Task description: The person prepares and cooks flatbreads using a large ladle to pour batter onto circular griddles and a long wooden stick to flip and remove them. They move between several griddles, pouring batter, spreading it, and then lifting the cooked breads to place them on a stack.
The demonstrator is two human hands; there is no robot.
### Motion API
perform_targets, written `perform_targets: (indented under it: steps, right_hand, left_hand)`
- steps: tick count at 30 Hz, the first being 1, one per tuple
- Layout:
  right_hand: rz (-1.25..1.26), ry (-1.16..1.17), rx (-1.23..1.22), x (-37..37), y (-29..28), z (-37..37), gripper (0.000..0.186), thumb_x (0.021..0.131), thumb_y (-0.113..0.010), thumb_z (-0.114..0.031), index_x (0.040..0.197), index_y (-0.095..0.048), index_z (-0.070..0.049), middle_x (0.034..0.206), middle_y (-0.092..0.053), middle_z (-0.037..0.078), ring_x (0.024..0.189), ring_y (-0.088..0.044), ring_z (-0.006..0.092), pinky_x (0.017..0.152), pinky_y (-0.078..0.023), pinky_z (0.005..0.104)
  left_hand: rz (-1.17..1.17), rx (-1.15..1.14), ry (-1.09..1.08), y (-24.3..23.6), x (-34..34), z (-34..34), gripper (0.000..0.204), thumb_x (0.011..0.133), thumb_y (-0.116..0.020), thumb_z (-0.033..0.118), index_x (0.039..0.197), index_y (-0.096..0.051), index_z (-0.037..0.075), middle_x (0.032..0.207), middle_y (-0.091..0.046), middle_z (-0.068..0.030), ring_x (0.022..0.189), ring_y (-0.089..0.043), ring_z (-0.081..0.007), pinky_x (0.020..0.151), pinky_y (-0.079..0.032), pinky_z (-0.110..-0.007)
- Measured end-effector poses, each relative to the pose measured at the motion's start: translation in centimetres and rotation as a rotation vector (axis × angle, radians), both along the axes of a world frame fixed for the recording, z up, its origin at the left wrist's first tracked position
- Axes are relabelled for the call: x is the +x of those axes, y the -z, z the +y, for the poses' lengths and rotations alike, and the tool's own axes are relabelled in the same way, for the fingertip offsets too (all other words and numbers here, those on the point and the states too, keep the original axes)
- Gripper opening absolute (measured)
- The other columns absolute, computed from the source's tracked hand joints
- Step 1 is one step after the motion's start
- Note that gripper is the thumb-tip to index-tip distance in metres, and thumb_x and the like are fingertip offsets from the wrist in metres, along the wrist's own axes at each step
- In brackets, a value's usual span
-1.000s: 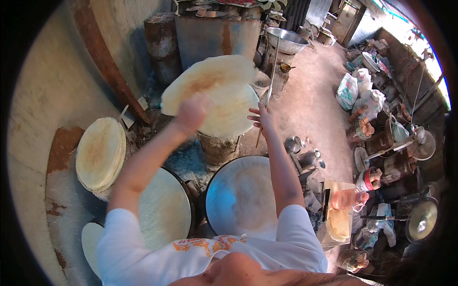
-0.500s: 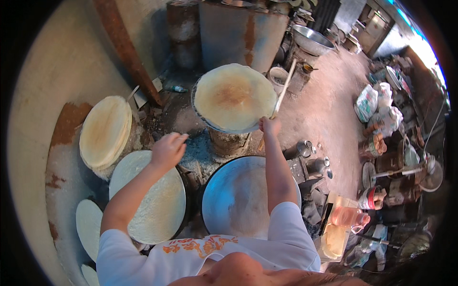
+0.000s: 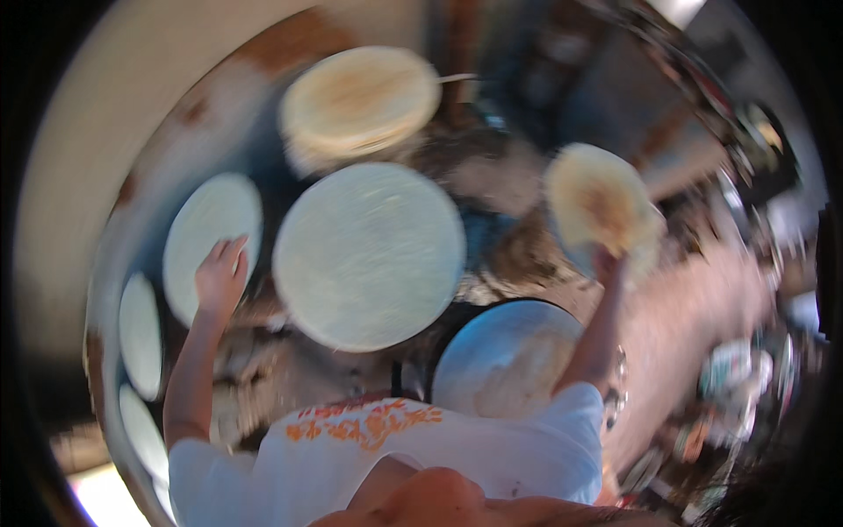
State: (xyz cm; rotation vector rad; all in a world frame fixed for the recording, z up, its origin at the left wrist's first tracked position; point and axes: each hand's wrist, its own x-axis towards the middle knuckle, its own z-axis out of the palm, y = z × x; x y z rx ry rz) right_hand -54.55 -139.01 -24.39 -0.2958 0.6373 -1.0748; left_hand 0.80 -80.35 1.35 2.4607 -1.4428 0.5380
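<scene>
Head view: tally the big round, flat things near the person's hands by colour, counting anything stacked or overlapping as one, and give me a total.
Brown-centred rounds: 2
Plain pale rounds: 4, leaving out a pale sliver at lower left, too hidden to tell
Grey pan: 1
Total: 7

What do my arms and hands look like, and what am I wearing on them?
Your left hand and right hand look ungloved, your forearms bare. Your white shirt has short sleeves and an orange pattern in front. Blur hides finer detail.
</scene>
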Motion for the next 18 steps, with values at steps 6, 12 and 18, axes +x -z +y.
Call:
perform_targets:
  steps: [6, 12, 18]
  right_hand:
    - [0.939, 0.025, -0.217, 7.8, -5.4, 3.8, 0.053, 0.092, -0.049, -0.045, 0.135, -0.042, -0.015, 0.119, -0.058, 0.015, 0.102, -0.059, 0.0275, 0.078, -0.054, 0.0367]
    - [1.449, -0.387, -1.123, 19.3, -2.9, 21.4, 0.039, 0.091, -0.054, -0.034, 0.102, -0.065, 0.001, 0.072, -0.064, 0.016, 0.062, -0.06, 0.026, 0.058, -0.049, 0.0383]
    - [0.514, -1.124, -1.524, 36.1, -8.2, 73.1, 0.034, 0.084, -0.064, -0.033, 0.094, -0.068, -0.001, 0.077, -0.066, 0.018, 0.07, -0.064, 0.0313, 0.066, -0.049, 0.0409]
  left_hand:
    - [0.079, -0.018, -0.544, -0.1, -3.5, 20.3, 0.022, 0.084, -0.059, 0.013, 0.106, -0.064, 0.013, 0.095, -0.064, -0.0043, 0.082, -0.063, -0.0238, 0.068, -0.053, -0.034]
    - [0.429, 0.409, -0.856, 9.7, -13.5, 33.4, 0.024, 0.08, -0.055, 0.02, 0.101, -0.065, 0.015, 0.094, -0.062, -0.0043, 0.085, -0.062, -0.0214, 0.062, -0.054, -0.035]
    - [0.622, -0.066, -1.19, 14.7, -28.7, 54.1, 0.026, 0.08, -0.057, 0.019, 0.105, -0.065, 0.018, 0.1, -0.062, -0.0061, 0.092, -0.061, -0.0256, 0.075, -0.053, -0.039]
